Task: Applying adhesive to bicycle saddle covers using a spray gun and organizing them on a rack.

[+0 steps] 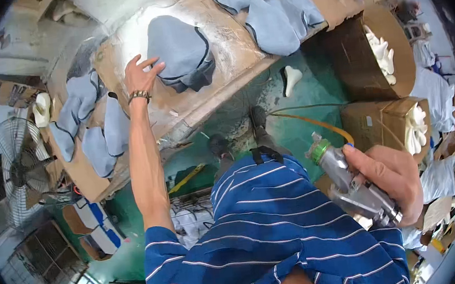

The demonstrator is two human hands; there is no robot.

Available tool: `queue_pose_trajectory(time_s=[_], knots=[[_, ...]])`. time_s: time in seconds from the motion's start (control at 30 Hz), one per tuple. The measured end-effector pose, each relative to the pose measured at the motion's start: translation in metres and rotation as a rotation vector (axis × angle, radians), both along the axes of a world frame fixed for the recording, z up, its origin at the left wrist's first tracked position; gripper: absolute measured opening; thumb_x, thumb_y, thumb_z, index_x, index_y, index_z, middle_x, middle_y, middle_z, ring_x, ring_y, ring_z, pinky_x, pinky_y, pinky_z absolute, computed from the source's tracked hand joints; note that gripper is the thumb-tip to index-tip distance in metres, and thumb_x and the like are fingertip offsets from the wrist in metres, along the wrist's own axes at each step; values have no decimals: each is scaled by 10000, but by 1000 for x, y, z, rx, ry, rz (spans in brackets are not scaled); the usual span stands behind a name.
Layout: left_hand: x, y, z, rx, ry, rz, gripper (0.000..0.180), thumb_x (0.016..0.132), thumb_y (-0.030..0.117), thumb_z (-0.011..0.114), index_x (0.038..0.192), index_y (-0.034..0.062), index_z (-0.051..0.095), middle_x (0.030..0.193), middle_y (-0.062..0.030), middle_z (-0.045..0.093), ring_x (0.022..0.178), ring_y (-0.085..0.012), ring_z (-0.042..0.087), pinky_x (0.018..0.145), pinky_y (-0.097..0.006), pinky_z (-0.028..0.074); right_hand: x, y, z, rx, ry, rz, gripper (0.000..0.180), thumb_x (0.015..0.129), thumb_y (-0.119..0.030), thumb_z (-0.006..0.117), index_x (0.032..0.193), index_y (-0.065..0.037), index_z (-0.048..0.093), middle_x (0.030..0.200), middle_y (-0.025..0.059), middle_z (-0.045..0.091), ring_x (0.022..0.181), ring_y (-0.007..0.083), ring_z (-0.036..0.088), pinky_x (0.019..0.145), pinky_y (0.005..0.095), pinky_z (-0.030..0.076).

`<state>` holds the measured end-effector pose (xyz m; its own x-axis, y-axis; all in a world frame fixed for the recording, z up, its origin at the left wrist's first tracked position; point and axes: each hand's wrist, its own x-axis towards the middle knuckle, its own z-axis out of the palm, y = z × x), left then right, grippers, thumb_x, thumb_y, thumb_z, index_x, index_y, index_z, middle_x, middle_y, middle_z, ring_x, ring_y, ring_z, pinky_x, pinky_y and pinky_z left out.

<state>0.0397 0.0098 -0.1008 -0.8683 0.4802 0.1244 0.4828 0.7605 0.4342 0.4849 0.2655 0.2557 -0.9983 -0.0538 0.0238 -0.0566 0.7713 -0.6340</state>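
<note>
On the bench's pale, powdery patch lies a grey-blue fabric cover point(176, 45) with black edging, its lower edge bunched over darker cloth. My left hand point(141, 76) is at the cover's left edge, fingers apart, fingertips close to or touching the cloth. My right hand point(389, 177) is wrapped round a metal spray gun point(348, 179) with a green ring at its nozzle end, held out at my right side away from the bench. An orange hose point(320, 123) runs up toward it.
More grey-blue covers point(273, 23) lie on the cardboard-topped bench point(234, 47) at both sides. Cartons point(351, 57) of cream saddle-shaped pieces stand at right. One cream piece point(291, 80) is on the green floor. A large fan point(17, 175) stands at left.
</note>
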Motion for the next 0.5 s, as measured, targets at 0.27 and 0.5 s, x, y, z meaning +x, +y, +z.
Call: queue_pose_trajectory(time_s=[0.27, 0.5], knots=[[-1, -6, -20, 23, -92, 41, 497, 786, 500, 852, 1207, 241, 804, 1484, -220, 558, 1372, -357, 531, 1138, -450, 430, 9, 72, -29, -102, 42, -69, 686, 709, -65, 852, 1334, 115, 633, 747, 127, 687, 595, 235, 650, 505, 355, 478], [19, -4, -27, 186, -123, 118, 445, 776, 419, 870, 1180, 238, 817, 1497, -204, 544, 1384, -341, 499, 1172, -451, 377, -1, 115, -39, -179, 73, -68, 690, 688, -65, 826, 1326, 117, 637, 778, 131, 695, 630, 249, 667, 539, 361, 500]])
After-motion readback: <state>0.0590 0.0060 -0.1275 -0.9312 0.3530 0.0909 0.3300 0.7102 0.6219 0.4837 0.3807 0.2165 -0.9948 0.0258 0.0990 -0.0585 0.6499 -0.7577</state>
